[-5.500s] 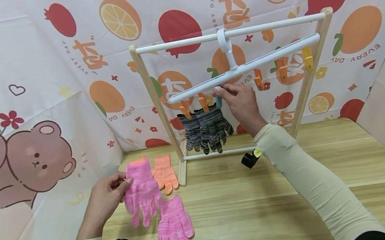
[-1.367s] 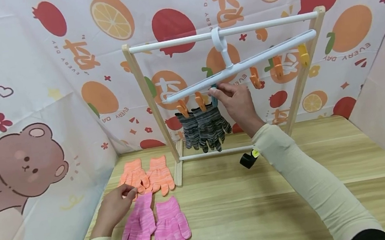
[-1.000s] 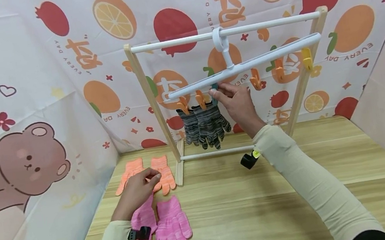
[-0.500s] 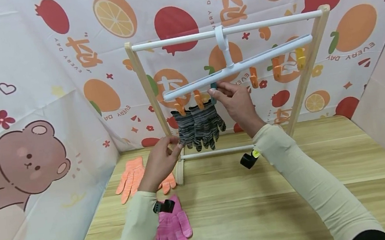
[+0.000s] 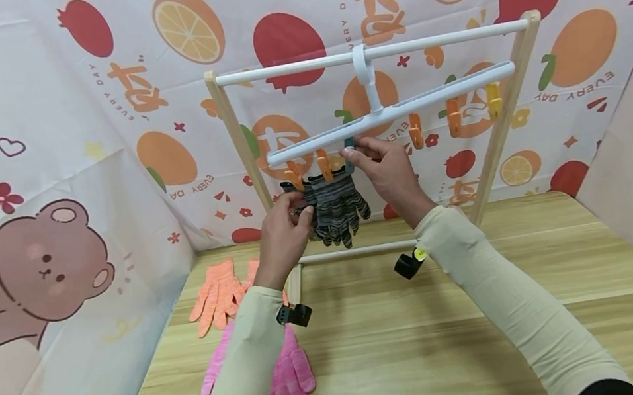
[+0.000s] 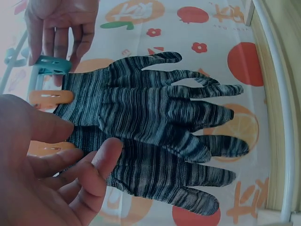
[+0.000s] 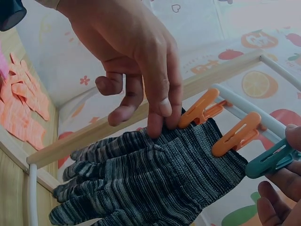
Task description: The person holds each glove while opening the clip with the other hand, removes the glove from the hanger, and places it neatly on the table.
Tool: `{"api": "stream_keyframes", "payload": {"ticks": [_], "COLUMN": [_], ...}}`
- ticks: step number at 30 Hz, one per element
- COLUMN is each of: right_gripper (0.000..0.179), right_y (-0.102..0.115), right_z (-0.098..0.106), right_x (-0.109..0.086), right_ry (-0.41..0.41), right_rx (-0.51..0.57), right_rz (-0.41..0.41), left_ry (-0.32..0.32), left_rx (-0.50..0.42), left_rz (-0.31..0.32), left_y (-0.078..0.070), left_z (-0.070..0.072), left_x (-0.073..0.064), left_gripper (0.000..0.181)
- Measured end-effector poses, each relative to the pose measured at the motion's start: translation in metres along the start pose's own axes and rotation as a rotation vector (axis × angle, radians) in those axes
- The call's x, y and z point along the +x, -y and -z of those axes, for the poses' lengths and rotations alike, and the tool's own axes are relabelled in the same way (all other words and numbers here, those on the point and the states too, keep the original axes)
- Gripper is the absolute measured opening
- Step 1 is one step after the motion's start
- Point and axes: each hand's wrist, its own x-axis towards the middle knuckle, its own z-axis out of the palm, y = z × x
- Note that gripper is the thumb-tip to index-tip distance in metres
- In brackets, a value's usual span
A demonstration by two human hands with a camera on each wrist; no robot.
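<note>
Two grey-and-black striped knit gloves (image 5: pixel 337 205) hang by orange clothespins (image 5: pixel 324 164) from a tilted white hanger (image 5: pixel 392 114). My right hand (image 5: pixel 394 170) pinches a teal clothespin (image 7: pixel 269 159) at the right corner of the front glove's cuff. My left hand (image 5: pixel 284 234) is at the left glove, partly covering it in the head view. In the right wrist view, fingertips (image 7: pixel 155 128) of my left hand touch the glove near its cuff; the thumb stands apart from them. Both gloves overlap, the rear one partly hidden.
The hanger hooks over the top bar (image 5: pixel 440 40) of a wooden rack. More clothespins, orange (image 5: pixel 454 118) and yellow (image 5: pixel 494 101), hang on its right half. Orange gloves (image 5: pixel 218 297) and pink gloves (image 5: pixel 292 381) lie on the wooden table (image 5: pixel 433 355), partly under my left arm.
My left hand earlier held a pink glove, which now lies on the table. It has since moved up and right to the striped gloves. My right hand stays on the teal clothespin.
</note>
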Motion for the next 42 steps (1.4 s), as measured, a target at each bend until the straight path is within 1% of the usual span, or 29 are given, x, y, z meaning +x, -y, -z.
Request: {"api": "stream_keyframes", "payload": {"ticks": [3, 10, 13, 17, 20, 23, 27, 31, 33, 36, 39, 42], "right_gripper": [0.045, 0.041, 0.04, 0.041, 0.044, 0.044, 0.042, 0.042, 0.039, 0.032, 0.027, 0.023], "right_y": [0.0, -0.001, -0.002, -0.003, -0.004, -0.007, -0.01, -0.012, -0.011, -0.009, -0.006, -0.004], "right_z": [0.0, 0.0, 0.0, 0.0, 0.0, 0.0, -0.002, -0.003, -0.004, -0.006, -0.009, -0.012], "right_x": [0.0, 0.0, 0.0, -0.001, -0.002, -0.004, -0.006, -0.011, -0.015, -0.021, -0.024, -0.026], "right_ry": [0.005, 0.019, 0.026, 0.024, 0.013, 0.002, 0.015, 0.015, -0.004, -0.049, -0.072, -0.049], "right_rx": [-0.01, 0.021, 0.033, 0.019, -0.027, -0.102, -0.21, -0.314, -0.368, -0.427, -0.437, -0.433], "right_rz": [0.006, 0.021, 0.027, 0.026, 0.02, -0.009, -0.045, -0.041, -0.026, 0.032, 0.134, 0.247], "left_ry": [0.001, 0.001, -0.018, -0.056, -0.07, -0.075, -0.081, -0.083, -0.086, -0.094, -0.1, -0.099], "left_rx": [-0.049, -0.075, -0.075, -0.065, -0.069, -0.073, -0.071, -0.055, -0.042, -0.024, -0.019, -0.016], "left_rz": [0.004, 0.003, 0.013, 0.022, 0.031, 0.033, 0.024, 0.017, 0.013, 0.007, 0.001, -0.008], "left_y": [-0.001, -0.006, -0.009, -0.01, -0.011, -0.011, -0.012, -0.012, -0.013, -0.012, -0.012, -0.012], "left_z": [-0.004, -0.014, -0.016, -0.018, -0.018, -0.017, -0.017, -0.017, -0.017, -0.017, -0.017, -0.017], "left_x": [0.002, 0.006, 0.007, 0.007, 0.006, 0.006, 0.006, 0.006, 0.006, 0.006, 0.006, 0.007], "left_gripper": [0.036, 0.035, 0.034, 0.026, 0.022, 0.02, 0.019, 0.019, 0.019, 0.018, 0.018, 0.017]}}
